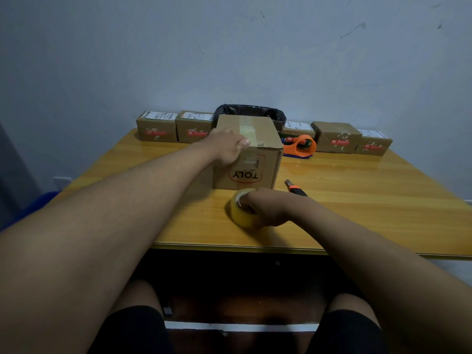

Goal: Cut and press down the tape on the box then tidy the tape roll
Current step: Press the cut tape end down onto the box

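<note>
Seemingly, tape (247,131) is pressed onto the box (251,154) by the left hand (228,146), its grip flat and released, while the tape roll (242,209) is grasped by the right hand (265,208), with cutting judged next.

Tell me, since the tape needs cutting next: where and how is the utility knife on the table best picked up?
Take the utility knife by its dark handle, the near end beside the right hand, from above. It lies flat, blade end pointing away, orange band between, so the handle is the safe grip.

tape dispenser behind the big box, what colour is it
Orange, seen in the head view: tape dispenser.
</note>
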